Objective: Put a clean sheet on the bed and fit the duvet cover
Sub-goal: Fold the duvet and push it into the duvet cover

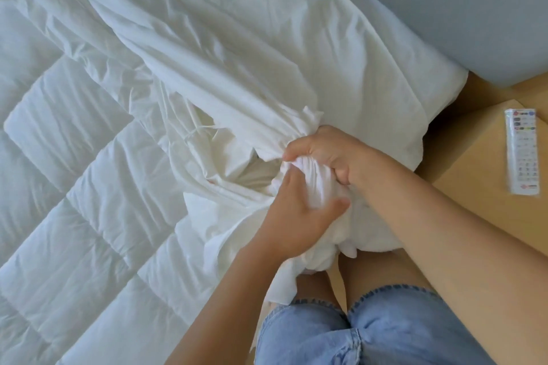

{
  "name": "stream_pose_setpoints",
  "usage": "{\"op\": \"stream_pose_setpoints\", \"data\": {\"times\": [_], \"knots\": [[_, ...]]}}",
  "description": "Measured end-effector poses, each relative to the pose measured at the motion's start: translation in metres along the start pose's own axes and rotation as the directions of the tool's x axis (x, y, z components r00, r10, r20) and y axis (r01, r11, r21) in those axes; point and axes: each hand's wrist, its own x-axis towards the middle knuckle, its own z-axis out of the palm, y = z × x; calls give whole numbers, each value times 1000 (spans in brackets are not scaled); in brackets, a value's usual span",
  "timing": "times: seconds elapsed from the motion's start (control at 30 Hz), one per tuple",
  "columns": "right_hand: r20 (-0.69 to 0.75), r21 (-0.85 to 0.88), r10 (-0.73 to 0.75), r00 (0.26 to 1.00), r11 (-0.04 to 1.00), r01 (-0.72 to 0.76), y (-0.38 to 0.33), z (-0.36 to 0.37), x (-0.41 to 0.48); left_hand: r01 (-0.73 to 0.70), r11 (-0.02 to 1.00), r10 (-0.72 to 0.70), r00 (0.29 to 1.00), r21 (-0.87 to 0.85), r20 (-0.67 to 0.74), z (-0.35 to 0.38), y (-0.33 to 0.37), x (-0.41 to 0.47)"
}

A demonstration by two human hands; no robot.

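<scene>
Right hand (pixel 323 151) fingers curled tight round bunched corner of duvet cover (pixel 225 62), just right of centre. Left hand (pixel 296 216) at its 7 o'clock, thumb and fingers clamping same bunch, possibly with duvet (pixel 74 163) corner inside. Rest of quilted duvet spread toward 9 o'clock. Remote control (pixel 523 151) at 3 o'clock.

Left hand (pixel 296 216), right hand (pixel 323 151) around cover (pixel 225 74)

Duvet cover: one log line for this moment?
left hand grips duvet cover | right hand grips it | quilted duvet partly bare
</scene>
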Motion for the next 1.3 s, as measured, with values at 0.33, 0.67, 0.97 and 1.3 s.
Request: {"op": "stream_pose_setpoints", "data": {"times": [0.33, 0.67, 0.97, 1.3], "knots": [[-362, -814, -220, 906, 548, -192, -17, -32, 32, 51, 616, -170, 983, 786, 69, -49, -48, 87], [-497, -718, -185, 848, 636, -282, -12, -46, 61, -273, 376, -203, 908, 886, 366, -10, -80, 131], [-520, -26, 93, 849, 992, -125, -6, -35, 53, 87, 369, -526, 841, 926, 130, -70, -64, 78], [-366, -185, 13, 930, 979, -86, -20, -39, 24, 242, 949, -211, 964, -203, 164, -27, -46, 108]]}}
